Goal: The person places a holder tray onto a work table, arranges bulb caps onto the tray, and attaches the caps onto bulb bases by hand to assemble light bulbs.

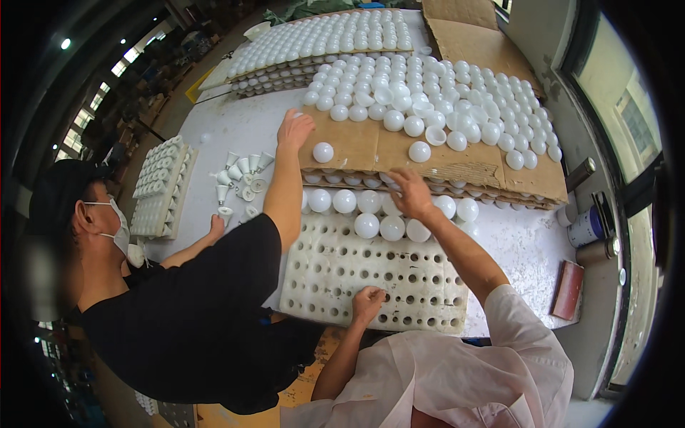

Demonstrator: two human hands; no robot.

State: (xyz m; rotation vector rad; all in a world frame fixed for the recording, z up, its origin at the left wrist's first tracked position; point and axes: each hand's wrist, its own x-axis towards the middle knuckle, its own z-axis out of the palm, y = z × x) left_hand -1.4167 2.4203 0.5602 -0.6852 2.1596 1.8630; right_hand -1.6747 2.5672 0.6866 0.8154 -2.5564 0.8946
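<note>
My right hand [412,194] reaches over the rows of round white bulb covers at the far edge of a pale tray [335,258] with many holes. Its fingers are bent around a white bulb cover [391,205], which they partly hide. My left hand [367,305] rests low over the tray's near part, fingers curled in; what they hold, if anything, is hidden. Several more covers, such as this white bulb cover [367,225], sit in the tray's far rows. The nearer holes show bare.
Beyond the tray, a stacked cardboard layer [349,139] bears many white covers, some cup-like and open-side up. A co-worker in black [185,314] at my left stretches a hand [295,130] toward it. Bulb bases [242,171] and a white rack [158,187] lie left; cylinders [586,227] stand right.
</note>
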